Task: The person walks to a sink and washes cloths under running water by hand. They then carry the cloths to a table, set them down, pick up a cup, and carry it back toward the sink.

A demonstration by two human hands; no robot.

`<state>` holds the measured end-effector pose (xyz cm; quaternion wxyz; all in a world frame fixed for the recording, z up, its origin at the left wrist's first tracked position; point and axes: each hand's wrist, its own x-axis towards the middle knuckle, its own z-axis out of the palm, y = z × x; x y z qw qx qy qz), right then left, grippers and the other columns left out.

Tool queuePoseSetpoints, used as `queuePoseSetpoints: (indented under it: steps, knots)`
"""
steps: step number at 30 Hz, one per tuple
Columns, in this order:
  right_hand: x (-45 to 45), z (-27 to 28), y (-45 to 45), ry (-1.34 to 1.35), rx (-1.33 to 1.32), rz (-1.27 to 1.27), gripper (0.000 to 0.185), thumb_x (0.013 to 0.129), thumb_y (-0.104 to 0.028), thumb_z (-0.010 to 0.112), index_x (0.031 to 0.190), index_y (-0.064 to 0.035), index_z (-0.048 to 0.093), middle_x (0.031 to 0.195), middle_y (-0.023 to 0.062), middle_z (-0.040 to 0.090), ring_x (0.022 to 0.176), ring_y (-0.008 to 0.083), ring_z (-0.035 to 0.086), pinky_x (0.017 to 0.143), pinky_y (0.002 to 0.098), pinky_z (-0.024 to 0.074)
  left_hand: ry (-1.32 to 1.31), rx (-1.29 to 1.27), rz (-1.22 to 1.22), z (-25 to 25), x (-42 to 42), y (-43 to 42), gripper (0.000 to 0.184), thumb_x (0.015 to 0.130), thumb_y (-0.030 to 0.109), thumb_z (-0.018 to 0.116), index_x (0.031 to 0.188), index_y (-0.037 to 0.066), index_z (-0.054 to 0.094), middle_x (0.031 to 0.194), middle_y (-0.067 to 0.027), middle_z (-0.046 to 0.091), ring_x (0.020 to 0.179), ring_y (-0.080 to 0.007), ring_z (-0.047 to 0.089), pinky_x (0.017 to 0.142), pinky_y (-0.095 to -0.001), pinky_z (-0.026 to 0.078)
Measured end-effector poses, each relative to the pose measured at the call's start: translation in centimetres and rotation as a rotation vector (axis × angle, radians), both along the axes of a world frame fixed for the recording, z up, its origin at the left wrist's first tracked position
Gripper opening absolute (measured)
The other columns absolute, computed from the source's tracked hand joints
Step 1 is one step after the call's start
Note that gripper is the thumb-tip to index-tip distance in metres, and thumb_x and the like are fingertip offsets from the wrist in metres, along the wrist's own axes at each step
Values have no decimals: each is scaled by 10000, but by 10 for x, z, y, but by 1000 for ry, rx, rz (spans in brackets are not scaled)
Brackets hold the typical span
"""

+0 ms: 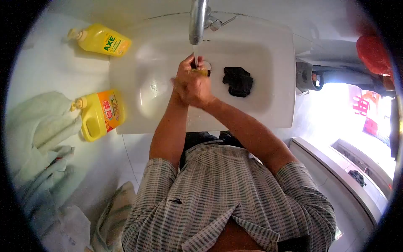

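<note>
My left hand (186, 67) is under a thin stream of water from the metal faucet (197, 25), above the white sink (282, 105). Its fingers curl around a small yellow-and-dark object (204, 72), mostly hidden between the two hands. Across the left hand and wrist lies my right hand (195, 89), its fingers smeared by motion, so I cannot tell how they are closed. A crumpled black cloth (238, 82) rests on the sink's bottom, to the right of both hands and apart from them.
Left of the sink stand a yellow AXE pump bottle (105, 40) and a yellow handled pump jug (103, 114). Pale green towels (42, 122) hang at the far left. A red thing (373, 54) shows at upper right, above a bright opening. A dark clump (357, 178) sits on the ledge at right.
</note>
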<state>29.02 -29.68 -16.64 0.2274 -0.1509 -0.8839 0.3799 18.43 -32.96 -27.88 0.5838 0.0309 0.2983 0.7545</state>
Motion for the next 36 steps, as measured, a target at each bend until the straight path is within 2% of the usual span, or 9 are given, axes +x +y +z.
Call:
queuePoseSetpoints:
  steps: [3,6,10,17,20,22,29,32,36]
  knots:
    - [-20,-32,49,-424,-2,-223,268,942,-291,601,922,-31,663,887,213,683,823,410,660,716,471,510,570,-219,144,16,32,0,250,1033,280,507,1047,48,600,880,-44,640,796,-212,630,722,-376,546]
    - [-30,-47,92,-317,-90,-264,245,955,-274,564,962,-36,621,949,231,676,837,419,669,720,503,516,-207,-187,272,64,39,6,307,1053,284,422,1140,25,563,1055,-105,644,993,-249,642,877,-416,554]
    - [-16,-36,45,-126,-368,-242,249,930,-239,643,1002,-1,621,959,242,670,888,436,660,773,499,519,-463,-172,311,36,21,-7,342,1027,311,496,1175,8,553,1126,-156,611,1026,-290,625,916,-443,535]
    - [-8,-25,-9,97,35,-113,228,872,-221,652,969,-15,651,903,228,682,796,403,686,683,494,533,-165,401,206,6,27,-17,454,1005,420,528,1237,30,545,1095,-134,618,951,-252,594,906,-352,471]
    - [-20,-20,35,-341,-102,-131,237,858,-242,652,921,-14,629,931,239,665,880,438,656,713,516,505,-166,223,122,-27,5,-10,293,1044,331,462,1026,56,560,946,-109,616,809,-223,614,659,-388,516]
    - [-27,-42,64,-344,-136,-265,235,878,-251,642,923,-21,616,956,242,645,915,443,642,722,525,496,-123,-215,283,74,31,-4,308,1060,325,419,1038,51,559,1008,-97,612,896,-236,625,721,-399,539]
    - [-16,-41,-4,-20,-242,-210,188,886,-154,664,778,0,676,1045,248,648,1047,430,596,833,464,495,-311,67,262,20,24,-14,338,1046,342,472,1156,36,565,1196,-140,579,1058,-293,568,883,-424,492]
    - [-15,-1,-25,95,248,-351,319,938,-302,572,977,6,648,1158,263,626,975,387,656,783,475,522,-348,262,259,26,32,-19,421,1014,430,517,1192,49,549,1195,-126,555,1071,-267,514,894,-412,453]
    - [-29,-29,19,-347,-145,-94,548,998,-476,439,1008,17,678,1038,276,668,936,360,684,753,463,537,-114,472,182,-1,20,-9,488,1023,468,470,1218,25,536,1090,-105,568,951,-244,571,865,-404,488]
